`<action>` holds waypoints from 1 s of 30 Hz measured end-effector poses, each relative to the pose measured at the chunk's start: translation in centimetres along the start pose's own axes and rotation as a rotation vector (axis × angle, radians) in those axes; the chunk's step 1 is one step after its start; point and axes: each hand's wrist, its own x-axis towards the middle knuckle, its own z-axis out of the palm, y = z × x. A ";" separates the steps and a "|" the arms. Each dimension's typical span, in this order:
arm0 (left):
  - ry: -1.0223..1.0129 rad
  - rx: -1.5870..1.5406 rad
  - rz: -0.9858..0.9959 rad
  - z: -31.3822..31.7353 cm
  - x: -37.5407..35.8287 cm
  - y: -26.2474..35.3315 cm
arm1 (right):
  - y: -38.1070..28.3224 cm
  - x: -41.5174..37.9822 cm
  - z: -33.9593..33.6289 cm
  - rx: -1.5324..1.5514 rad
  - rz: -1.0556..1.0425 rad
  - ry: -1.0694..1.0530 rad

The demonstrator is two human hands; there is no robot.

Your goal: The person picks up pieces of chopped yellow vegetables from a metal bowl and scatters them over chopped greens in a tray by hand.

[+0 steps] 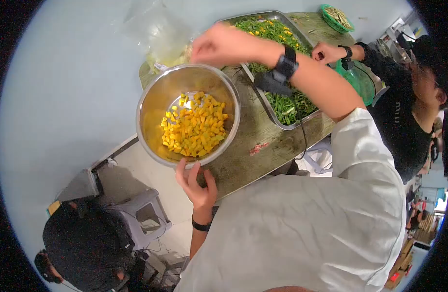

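Observation:
A large steel bowl (pixel 142 114) holds small yellow-orange cubes (pixel 197 129) that look like diced pumpkin, gathered toward its near side. My left hand (pixel 197 187) grips the near rim, its fingers hooked over the edge and the thumb apart. Above the far rim is my right hand (pixel 214 46), smeared by motion, with its fingers curled in; what they hold, if anything, is hidden. Close beside that hand lies a clear plastic bag (pixel 165 41) with pale contents.
Metal trays (pixel 284 127) of chopped greens (pixel 289 108) with yellow bits lie on the wooden table (pixel 238 168). Past them is a green basket (pixel 336 18) of pale slices. A co-worker (pixel 399 112) stands at the right by a green container (pixel 362 82). Another person (pixel 85 243) sits lower left near a stool (pixel 143 219).

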 end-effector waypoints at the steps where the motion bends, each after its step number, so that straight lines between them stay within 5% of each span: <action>1: -0.005 -0.059 -0.031 0.0 -0.4 -0.1 | 3.2 0.5 -1.2 -0.036 0.150 0.023; 6: -0.017 0.014 -0.011 -0.2 -0.1 -0.1 | 20.5 -1.7 -4.8 -0.190 0.700 -0.002; 14: -0.020 0.057 0.011 -0.2 -0.9 -1.0 | 26.8 -3.6 -2.1 -0.579 0.621 0.027; 20: 0.008 0.012 0.018 0.3 -1.6 -1.8 | 28.9 -4.0 -2.1 -0.592 0.624 0.055; 26: -0.017 0.056 0.022 -0.1 -1.6 -1.6 | 21.5 -2.0 -4.5 -0.080 0.652 0.218; 30: -0.068 0.045 -0.020 -0.5 -2.2 -1.7 | 8.9 0.0 -2.9 0.187 0.418 0.136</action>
